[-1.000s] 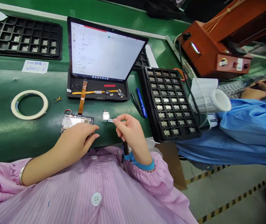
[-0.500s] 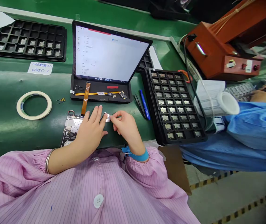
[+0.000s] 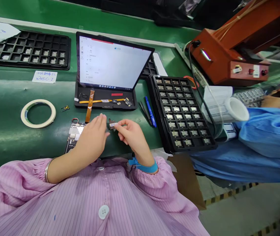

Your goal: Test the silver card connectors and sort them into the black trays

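My right hand (image 3: 129, 133) pinches a small square metal part (image 3: 111, 124) with a white label on it, lifted just above the green mat. My left hand (image 3: 92, 137) lies over a circuit board (image 3: 73, 135), fingers stretched toward the part and close to it. An orange flex cable (image 3: 89, 107) runs from the board up to a black fixture (image 3: 105, 98) holding a tablet with a lit screen (image 3: 110, 64).
A black tray of small parts (image 3: 179, 111) lies to the right, another tray (image 3: 27, 49) at the far left. A tape roll (image 3: 38, 113), a blue pen (image 3: 150, 111) and tweezers lie on the mat. A person in blue (image 3: 253, 144) works at the right beside an orange machine (image 3: 228, 55).
My right hand brought the label to the metal part, then lifted the part off the mat. My left hand moved forward from the board toward the part.
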Tool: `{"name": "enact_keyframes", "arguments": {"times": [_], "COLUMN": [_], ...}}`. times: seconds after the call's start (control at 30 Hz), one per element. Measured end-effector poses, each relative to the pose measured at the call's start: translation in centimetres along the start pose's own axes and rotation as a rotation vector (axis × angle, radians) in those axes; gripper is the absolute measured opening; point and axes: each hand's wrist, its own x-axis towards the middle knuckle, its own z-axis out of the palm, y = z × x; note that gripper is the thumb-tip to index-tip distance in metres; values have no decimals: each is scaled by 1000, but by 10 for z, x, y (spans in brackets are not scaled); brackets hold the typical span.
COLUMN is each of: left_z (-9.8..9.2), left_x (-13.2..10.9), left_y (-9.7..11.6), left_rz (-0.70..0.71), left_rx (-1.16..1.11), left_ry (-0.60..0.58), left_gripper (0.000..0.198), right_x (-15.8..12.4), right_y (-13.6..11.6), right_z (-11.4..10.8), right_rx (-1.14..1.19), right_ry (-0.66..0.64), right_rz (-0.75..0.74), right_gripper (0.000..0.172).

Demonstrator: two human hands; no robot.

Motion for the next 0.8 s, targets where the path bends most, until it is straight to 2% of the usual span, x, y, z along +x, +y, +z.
{"name": "enact_keyframes", "arguments": {"times": [0.1, 0.2, 0.27, 0.3, 0.4, 0.47, 0.57, 0.7, 0.8], "left_z": [-23, -40, -45, -46, -48, -50, -55, -59, -60], "left_x": [-2, -7, -11, -13, -19, -23, -28, -31, -32], "left_y": [-1, 0, 1, 2, 3, 4, 5, 0, -6], "left_rz": [-210, -244, -248, -260, -274, -261, -196, -74, -57], "left_rx": [-454, -902, -1044, -1073, -1051, -972, -834, -709, -740], "left_ry": [54, 0, -9, 7, 107, 176, 251, 311, 333], "left_gripper": [41, 24, 18, 16, 16, 17, 13, 14, 15], "right_x": [-16, -33, -42, -45, -53, -56, -56, -46, -34], "right_y": [-14, -29, -35, -36, -35, -34, -36, -36, -34], "right_z": [-1, 2, 8, 12, 24, 30, 31, 24, 24], "right_rx": [149, 212, 179, 138, -117, -299, -323, -98, -97], "right_ry": [-61, -130, -107, -30, 347, 482, 426, 204, 158], "right_rz": [-34, -76, -135, -195, -485, -667, -751, -557, -545], "right_gripper": [29, 27, 23, 21, 16, 10, 6, 14, 22]}}
